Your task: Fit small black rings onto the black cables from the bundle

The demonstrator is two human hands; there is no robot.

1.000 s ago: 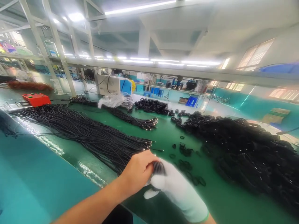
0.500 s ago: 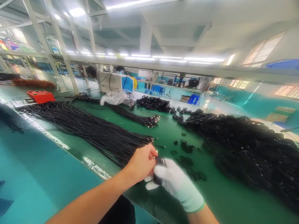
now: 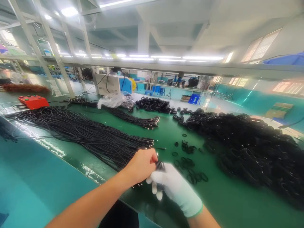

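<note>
Head view: both hands, bare left (image 3: 142, 166) and gloved right (image 3: 174, 186), grip black rings (image 3: 160, 165) between them.

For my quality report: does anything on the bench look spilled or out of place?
Yes, a few loose black rings lie scattered on the green bench, apart from the big ring pile, beside the gloved right hand.

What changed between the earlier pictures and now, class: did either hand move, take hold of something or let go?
Very little changed. Both hands, the bare left hand and the gloved right hand, still pinch the same small black coil between them, and nothing was let go. The gloved fingers curled a little further under. The cable bundle, loose rings and big black heap lie as before.
</note>
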